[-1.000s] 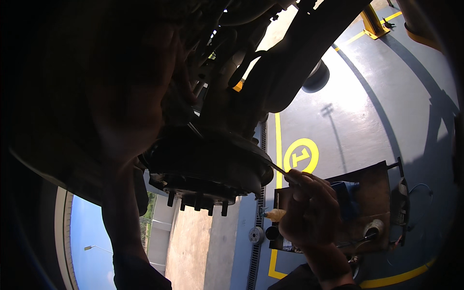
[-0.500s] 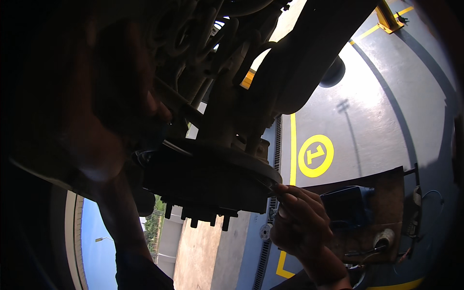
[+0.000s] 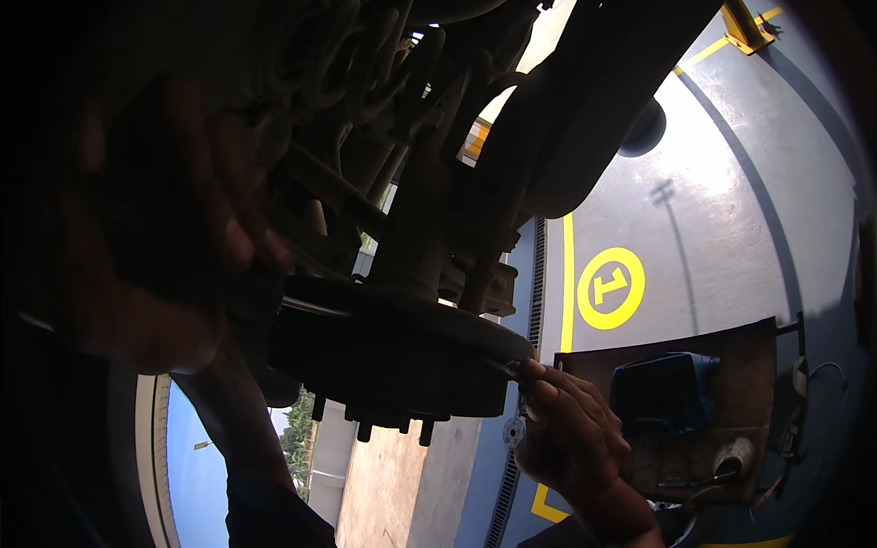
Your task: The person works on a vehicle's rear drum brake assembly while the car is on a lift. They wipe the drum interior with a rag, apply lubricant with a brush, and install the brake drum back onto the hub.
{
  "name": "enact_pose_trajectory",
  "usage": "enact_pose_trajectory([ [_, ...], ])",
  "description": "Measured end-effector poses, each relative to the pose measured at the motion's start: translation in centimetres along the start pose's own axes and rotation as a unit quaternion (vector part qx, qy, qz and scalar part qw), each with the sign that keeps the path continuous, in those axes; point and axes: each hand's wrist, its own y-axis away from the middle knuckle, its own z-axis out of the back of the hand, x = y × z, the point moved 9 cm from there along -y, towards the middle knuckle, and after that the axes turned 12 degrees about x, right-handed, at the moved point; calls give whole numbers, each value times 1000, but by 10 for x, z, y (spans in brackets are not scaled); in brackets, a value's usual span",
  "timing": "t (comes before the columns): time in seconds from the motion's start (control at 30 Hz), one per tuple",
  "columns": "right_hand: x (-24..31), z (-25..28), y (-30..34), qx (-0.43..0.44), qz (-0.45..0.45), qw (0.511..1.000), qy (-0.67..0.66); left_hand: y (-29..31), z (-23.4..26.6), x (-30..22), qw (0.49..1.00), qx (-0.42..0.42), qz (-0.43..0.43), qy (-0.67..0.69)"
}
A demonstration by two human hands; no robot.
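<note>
A dark round brake drum point(image 3: 393, 365) with several wheel studs point(image 3: 427, 432) pointing down hangs in the middle, on the underside of a raised vehicle. At its right edge my right hand point(image 3: 571, 429) is closed in a pinch. A thin, light-coloured sliver point(image 3: 502, 367) shows by those fingertips, too small to name. Deep in shadow to the left of the drum, my left hand point(image 3: 155, 310) is raised and blurred. Its fingers curl round something dark whose kind is hidden by the darkness.
Above the drum are a coil spring point(image 3: 402, 91) and dark suspension parts. At lower right a brown tray point(image 3: 676, 484) carries a dark blue jug point(image 3: 662, 393) and a whitish cup point(image 3: 734, 454). A yellow post base point(image 3: 747, 32) stands on the grey floor point(image 3: 703, 237) beyond.
My left hand has moved left and slightly down, away from the drum. My right hand keeps its pinch at the drum's edge. The whole view has shifted a little.
</note>
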Motion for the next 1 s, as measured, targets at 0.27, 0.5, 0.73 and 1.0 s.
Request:
enact_pose_trajectory([
  [0.27, 2, 0, 4, 13, -19, 999, -39, 75, 59, -9, 924, -325, 185, -87],
  [0.5, 2, 4, 23, 9, -29, 999, -26, 20, 13, -6, 999, 1, 10, 34],
  [0.73, -3, 12, 21, 14, -21, 1000, 2, 30, 15, -4, 999, -31, 16, 28],
  [1.0, 3, 16, 17, 1, -18, 1000, -24, 25, 5, -7, 999, -48, 15, 7],
])
